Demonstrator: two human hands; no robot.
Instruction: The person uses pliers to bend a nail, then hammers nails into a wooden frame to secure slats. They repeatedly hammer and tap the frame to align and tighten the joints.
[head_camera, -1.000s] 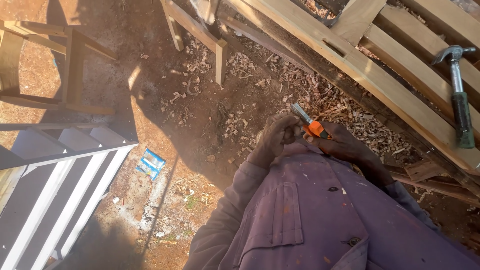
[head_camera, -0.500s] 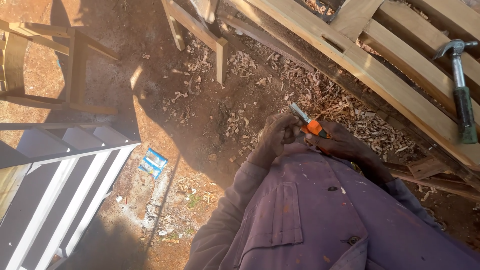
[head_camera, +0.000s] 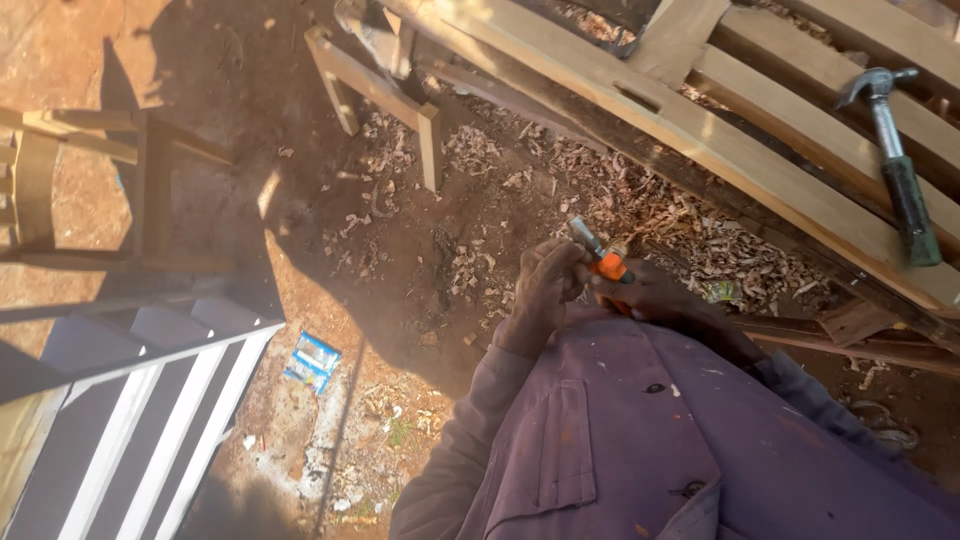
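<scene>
Both my hands meet in front of my chest over the dirt ground. My left hand (head_camera: 545, 290) and my right hand (head_camera: 655, 295) are closed together on a small orange and grey utility knife (head_camera: 600, 257), whose grey tip points up and to the left. My purple work shirt (head_camera: 640, 440) fills the lower right. What lies under the fingers is hidden.
A claw hammer (head_camera: 895, 165) with a dark green grip lies on pale wooden planks (head_camera: 700, 130) at upper right. Wood shavings (head_camera: 700, 240) cover the dirt below them. A wooden chair frame (head_camera: 90, 190) stands at left, white slats (head_camera: 140, 400) at lower left, a blue packet (head_camera: 312, 360) nearby.
The view has shifted slightly; my hands stay together on the knife, with only small movement of its tip.
</scene>
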